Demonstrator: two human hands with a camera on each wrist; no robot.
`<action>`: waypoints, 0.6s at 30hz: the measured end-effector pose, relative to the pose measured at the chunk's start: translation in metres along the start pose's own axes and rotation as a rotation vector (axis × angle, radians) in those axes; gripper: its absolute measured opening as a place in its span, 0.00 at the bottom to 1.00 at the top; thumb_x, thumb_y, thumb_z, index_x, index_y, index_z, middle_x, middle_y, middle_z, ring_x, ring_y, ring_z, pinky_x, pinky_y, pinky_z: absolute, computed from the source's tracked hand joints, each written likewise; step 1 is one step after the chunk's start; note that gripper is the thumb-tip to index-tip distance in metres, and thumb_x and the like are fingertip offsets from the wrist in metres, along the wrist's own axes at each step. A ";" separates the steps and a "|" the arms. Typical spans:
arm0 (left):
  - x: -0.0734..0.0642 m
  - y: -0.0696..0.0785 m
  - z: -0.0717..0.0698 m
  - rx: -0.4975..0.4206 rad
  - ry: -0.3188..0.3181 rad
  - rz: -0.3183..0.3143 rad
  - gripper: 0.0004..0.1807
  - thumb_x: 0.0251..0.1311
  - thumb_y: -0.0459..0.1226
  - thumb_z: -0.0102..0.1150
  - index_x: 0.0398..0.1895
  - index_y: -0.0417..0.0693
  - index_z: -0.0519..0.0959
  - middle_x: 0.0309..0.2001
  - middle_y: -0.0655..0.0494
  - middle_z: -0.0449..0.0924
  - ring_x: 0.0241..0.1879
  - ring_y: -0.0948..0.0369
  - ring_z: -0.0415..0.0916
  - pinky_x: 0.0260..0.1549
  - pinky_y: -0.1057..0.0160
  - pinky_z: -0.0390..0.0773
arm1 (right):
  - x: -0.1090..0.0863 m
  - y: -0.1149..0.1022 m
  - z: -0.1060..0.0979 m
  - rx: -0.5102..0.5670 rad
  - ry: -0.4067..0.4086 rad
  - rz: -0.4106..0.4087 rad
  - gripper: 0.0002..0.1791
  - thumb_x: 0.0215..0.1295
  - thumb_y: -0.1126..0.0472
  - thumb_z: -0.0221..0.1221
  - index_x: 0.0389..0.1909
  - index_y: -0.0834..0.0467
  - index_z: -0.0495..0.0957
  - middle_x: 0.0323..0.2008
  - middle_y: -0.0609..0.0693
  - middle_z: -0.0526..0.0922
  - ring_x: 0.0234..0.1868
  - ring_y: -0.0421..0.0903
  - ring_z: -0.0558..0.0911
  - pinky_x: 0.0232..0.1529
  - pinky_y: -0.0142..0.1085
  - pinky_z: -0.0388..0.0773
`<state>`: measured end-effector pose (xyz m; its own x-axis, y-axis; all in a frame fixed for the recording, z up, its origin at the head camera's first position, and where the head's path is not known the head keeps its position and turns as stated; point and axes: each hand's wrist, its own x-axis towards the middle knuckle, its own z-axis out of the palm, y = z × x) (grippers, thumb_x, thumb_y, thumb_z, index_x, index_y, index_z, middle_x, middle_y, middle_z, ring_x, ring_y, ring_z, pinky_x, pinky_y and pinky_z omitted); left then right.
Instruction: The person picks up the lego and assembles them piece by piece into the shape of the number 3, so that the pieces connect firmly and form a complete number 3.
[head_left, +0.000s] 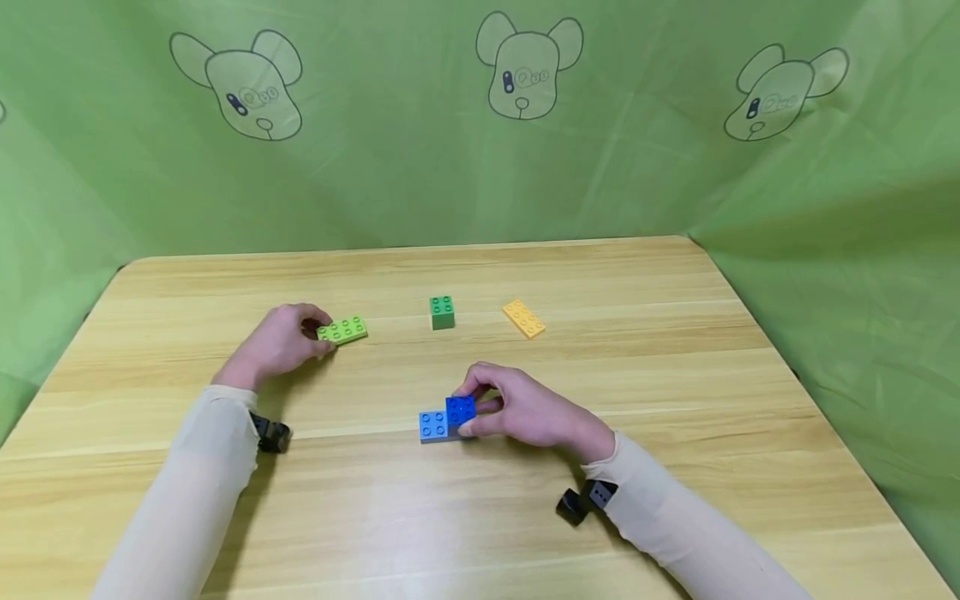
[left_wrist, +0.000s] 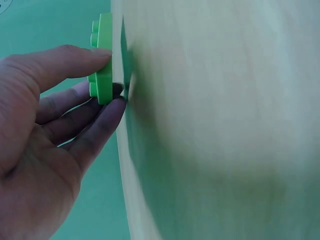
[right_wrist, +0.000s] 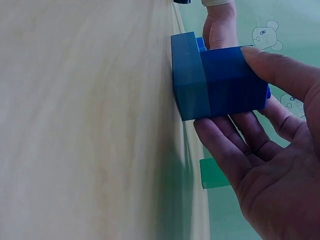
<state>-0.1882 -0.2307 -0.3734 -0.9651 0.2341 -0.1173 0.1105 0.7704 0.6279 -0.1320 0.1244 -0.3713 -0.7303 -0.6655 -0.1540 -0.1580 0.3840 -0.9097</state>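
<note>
Pale sleeves (head_left: 690,525) lie nearest the head camera, a black wrist device (head_left: 272,433) strapped at the left cuff, another at the right.

Dark blue block (head_left: 461,409): on the right half of the light blue brick (head_left: 433,426), near mid-table; the left half's studs are bare. Right hand (head_left: 525,408) clamped on the dark blue block, thumb on one side, fingers on the other, one fingertip by the seam. Whether the studs are fully pressed home: cannot tell.

Left hand (head_left: 281,337) pinches one end of the thin lime brick (head_left: 343,331), thumb opposite fingers, studs facing up. Lifted or resting: unclear.

Farther out: green block (head_left: 442,312) and yellow plate (head_left: 523,318), apart on the wooden table (head_left: 360,517); green curtain (head_left: 390,183) behind.

Risks (judgement): uneven thumb pressure could tip the dark blue block and leave it half seated; with no hand on its bare half, the light blue brick could skid or pivot under a sideways push. Lime brick, held by one end, could droop or twist from the fingertips.
</note>
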 end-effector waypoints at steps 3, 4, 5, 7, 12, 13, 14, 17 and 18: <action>-0.001 0.001 -0.001 -0.011 -0.004 -0.012 0.24 0.58 0.34 0.67 0.55 0.30 0.75 0.47 0.38 0.79 0.46 0.47 0.76 0.50 0.48 0.75 | 0.000 0.000 0.000 0.004 -0.006 -0.002 0.15 0.58 0.61 0.71 0.42 0.57 0.76 0.46 0.52 0.77 0.49 0.49 0.78 0.51 0.38 0.79; -0.002 0.001 -0.001 -0.018 -0.004 -0.015 0.24 0.58 0.34 0.67 0.55 0.30 0.75 0.48 0.38 0.79 0.47 0.47 0.76 0.51 0.48 0.75 | 0.000 0.000 0.000 0.000 -0.007 -0.004 0.15 0.58 0.61 0.71 0.42 0.57 0.76 0.46 0.52 0.77 0.49 0.49 0.78 0.51 0.37 0.79; -0.002 0.002 -0.001 -0.025 -0.005 -0.014 0.24 0.58 0.34 0.68 0.55 0.30 0.76 0.48 0.38 0.79 0.47 0.47 0.76 0.51 0.47 0.75 | 0.000 0.000 0.000 -0.001 -0.007 -0.004 0.15 0.58 0.61 0.71 0.42 0.57 0.76 0.46 0.52 0.77 0.49 0.49 0.78 0.51 0.37 0.79; -0.003 0.002 -0.001 -0.038 -0.009 -0.012 0.24 0.58 0.34 0.68 0.55 0.31 0.76 0.49 0.37 0.78 0.48 0.47 0.76 0.51 0.48 0.75 | -0.001 -0.001 -0.001 -0.005 -0.009 -0.006 0.14 0.58 0.62 0.70 0.42 0.57 0.76 0.46 0.51 0.77 0.49 0.49 0.78 0.52 0.37 0.79; -0.006 0.001 -0.002 -0.058 -0.004 -0.012 0.23 0.57 0.34 0.68 0.54 0.32 0.76 0.48 0.39 0.79 0.47 0.47 0.75 0.50 0.49 0.75 | 0.000 -0.002 -0.002 -0.005 -0.015 -0.016 0.14 0.59 0.63 0.70 0.42 0.57 0.76 0.47 0.52 0.77 0.50 0.49 0.77 0.53 0.37 0.79; -0.007 0.002 -0.003 -0.059 -0.002 -0.012 0.22 0.57 0.33 0.68 0.54 0.33 0.77 0.47 0.39 0.79 0.47 0.48 0.75 0.50 0.49 0.75 | 0.000 -0.002 -0.001 -0.005 -0.015 -0.017 0.14 0.59 0.62 0.70 0.42 0.57 0.76 0.47 0.51 0.77 0.50 0.49 0.77 0.53 0.37 0.78; -0.007 0.001 -0.003 -0.059 -0.001 -0.009 0.22 0.57 0.33 0.69 0.53 0.33 0.77 0.47 0.39 0.79 0.47 0.48 0.75 0.50 0.49 0.75 | 0.001 -0.002 -0.001 -0.003 -0.014 -0.018 0.14 0.59 0.63 0.70 0.42 0.57 0.76 0.47 0.51 0.77 0.50 0.49 0.77 0.53 0.38 0.78; -0.008 0.002 -0.004 -0.063 -0.006 -0.001 0.22 0.57 0.33 0.69 0.53 0.33 0.77 0.47 0.39 0.78 0.47 0.47 0.75 0.50 0.48 0.75 | 0.000 -0.002 -0.001 -0.005 -0.011 -0.017 0.14 0.59 0.63 0.70 0.42 0.57 0.76 0.47 0.51 0.77 0.50 0.48 0.77 0.53 0.38 0.78; -0.009 0.003 -0.005 -0.065 -0.008 -0.005 0.22 0.57 0.33 0.69 0.53 0.33 0.76 0.47 0.39 0.78 0.47 0.47 0.75 0.50 0.48 0.75 | 0.000 -0.002 -0.001 -0.003 -0.009 -0.015 0.14 0.59 0.63 0.70 0.41 0.57 0.76 0.47 0.51 0.77 0.50 0.49 0.77 0.53 0.38 0.78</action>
<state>-0.1803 -0.2335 -0.3669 -0.9637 0.2352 -0.1266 0.0897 0.7314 0.6760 -0.1323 0.1241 -0.3696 -0.7217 -0.6771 -0.1438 -0.1708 0.3755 -0.9110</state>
